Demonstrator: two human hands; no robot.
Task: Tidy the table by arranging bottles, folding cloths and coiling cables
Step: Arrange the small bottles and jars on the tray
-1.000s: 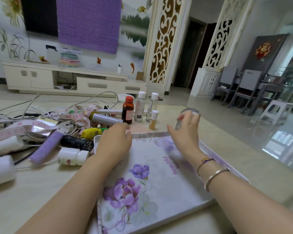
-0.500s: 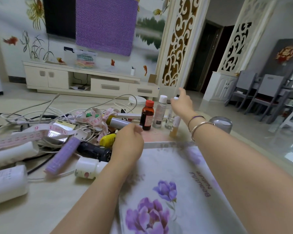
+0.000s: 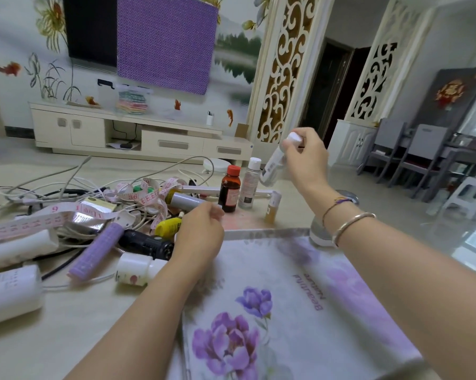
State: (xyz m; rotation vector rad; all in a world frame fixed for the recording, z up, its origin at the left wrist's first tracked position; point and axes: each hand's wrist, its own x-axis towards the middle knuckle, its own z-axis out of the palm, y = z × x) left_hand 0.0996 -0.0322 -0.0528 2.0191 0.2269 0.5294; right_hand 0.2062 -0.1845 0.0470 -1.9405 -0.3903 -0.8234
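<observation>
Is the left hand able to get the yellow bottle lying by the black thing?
Probably yes. The left hand sits right beside the yellow bottle, and nothing lies over the bottle's near side. The tape measure and cables are farther left.
</observation>
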